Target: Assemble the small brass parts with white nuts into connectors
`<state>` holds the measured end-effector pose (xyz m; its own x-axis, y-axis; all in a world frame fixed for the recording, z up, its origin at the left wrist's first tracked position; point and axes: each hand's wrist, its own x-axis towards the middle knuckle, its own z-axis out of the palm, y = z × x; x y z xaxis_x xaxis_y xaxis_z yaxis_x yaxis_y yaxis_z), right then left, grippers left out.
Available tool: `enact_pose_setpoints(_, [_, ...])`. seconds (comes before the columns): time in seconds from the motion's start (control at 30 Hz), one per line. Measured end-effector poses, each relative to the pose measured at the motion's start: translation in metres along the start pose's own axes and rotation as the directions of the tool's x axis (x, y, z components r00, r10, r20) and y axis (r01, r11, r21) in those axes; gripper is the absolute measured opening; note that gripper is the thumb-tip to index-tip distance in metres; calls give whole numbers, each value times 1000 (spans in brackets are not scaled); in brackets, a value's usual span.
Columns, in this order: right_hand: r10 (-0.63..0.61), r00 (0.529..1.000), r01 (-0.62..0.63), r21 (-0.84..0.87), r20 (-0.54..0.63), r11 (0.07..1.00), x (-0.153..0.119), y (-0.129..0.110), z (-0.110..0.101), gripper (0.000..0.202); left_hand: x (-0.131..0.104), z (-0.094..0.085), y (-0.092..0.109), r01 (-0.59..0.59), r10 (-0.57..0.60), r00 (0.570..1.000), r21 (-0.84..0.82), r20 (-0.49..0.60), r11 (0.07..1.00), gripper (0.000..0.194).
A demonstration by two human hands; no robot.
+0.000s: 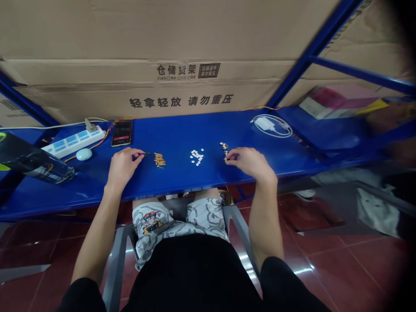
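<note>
My left hand [126, 161] is pinched on a small thin dark piece [147, 153] that sticks out to the right of its fingertips. Just right of it lies a pile of small brass-coloured pieces [159, 160]. Several small white pieces [196, 156] are scattered on the blue table [175, 130] between my hands. My right hand [243, 160] has its fingertips together at the edge of a cluster of small white and brown pieces [224, 146]. Whether it grips one of them is too small to tell.
On the left are a dark bottle [39, 162], a power strip [74, 141], a round white object [84, 154] and a phone [121, 132]. A white charger with cable [271, 125] lies at the back right, near boxes [334, 102]. Another person's blurred arm [390, 121] shows at far right.
</note>
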<state>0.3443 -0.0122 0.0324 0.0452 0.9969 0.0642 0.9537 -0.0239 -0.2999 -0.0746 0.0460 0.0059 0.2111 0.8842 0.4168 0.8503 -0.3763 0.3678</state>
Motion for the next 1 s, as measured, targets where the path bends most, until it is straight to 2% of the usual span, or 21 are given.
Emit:
enact_pose_setpoints(0.07, [-41,998,39,25,46,999,-1,-11,1,5,-6,-2,14,16,-19,998,-46,-62,999,22])
enact_pose_setpoints(0.13, [-120,988,114,68,92,991,-2,-26,4,5,-16,-2,37,8,-28,989,-140,-143,990,22])
enact_pose_setpoints(0.17, [-175,979,166,95,107,982,-3,-35,7,5,-22,-1,50,-15,-15,990,-204,-141,979,22])
enact_pose_setpoints(0.27, [-342,932,321,164,121,933,-8,-66,18,7,-36,8,87,-104,113,994,-370,3,923,22])
enact_pose_setpoints(0.37, [-455,886,435,188,85,881,-13,-96,34,6,-42,18,104,-123,198,968,-398,154,909,19])
enact_pose_setpoints(0.47, [-484,875,467,217,29,857,-17,-116,49,3,-40,20,99,-94,196,951,-378,240,921,15])
enact_pose_setpoints(0.57, [-480,877,469,230,-11,853,-19,-125,60,3,-38,16,88,-78,180,950,-363,256,928,16])
enact_pose_setpoints(0.77, [-493,866,495,285,-83,821,-17,-125,68,6,-37,13,83,-133,225,934,-317,276,939,15])
enact_pose_setpoints(1.0, [-470,880,453,421,-69,786,-15,-125,73,10,-35,20,78,-232,293,925,-249,244,940,18])
